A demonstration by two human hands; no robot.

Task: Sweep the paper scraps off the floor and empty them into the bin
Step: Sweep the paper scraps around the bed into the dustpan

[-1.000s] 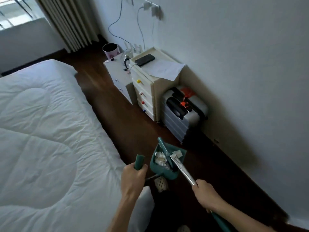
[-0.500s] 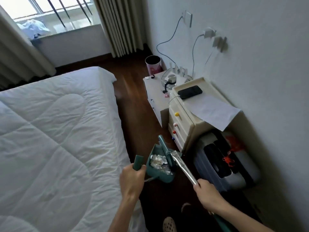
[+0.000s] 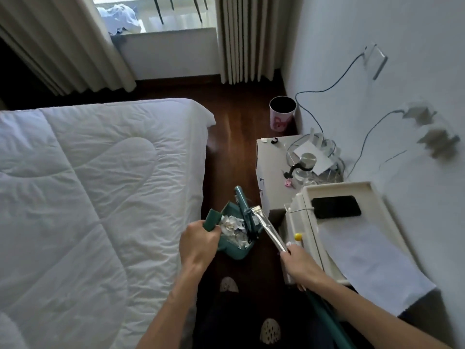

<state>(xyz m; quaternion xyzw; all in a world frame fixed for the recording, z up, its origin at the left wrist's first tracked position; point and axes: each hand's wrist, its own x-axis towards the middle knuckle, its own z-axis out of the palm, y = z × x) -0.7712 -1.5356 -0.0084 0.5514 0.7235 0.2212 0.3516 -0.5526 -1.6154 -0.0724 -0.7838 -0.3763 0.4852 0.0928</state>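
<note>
My left hand (image 3: 198,244) grips the teal handle of a teal dustpan (image 3: 232,244) held above the dark wood floor. White paper scraps (image 3: 234,229) lie piled inside the pan. My right hand (image 3: 300,264) is closed around the silver and teal broom handle (image 3: 268,229), whose teal head rests inside the pan. A pink bin (image 3: 282,114) with a dark inside stands on the floor ahead, by the wall, well beyond the dustpan.
A bed with a white quilt (image 3: 95,192) fills the left. Along the right wall stand a low white cabinet (image 3: 270,170) with cables and a cream drawer unit (image 3: 334,238) holding a phone and paper. A narrow floor strip (image 3: 234,152) runs to the bin. Curtains hang ahead.
I have walked forward along the bed; the suitcase has dropped out of view and the bin and window are now closer. Both hands keep their grips on dustpan and broom.
</note>
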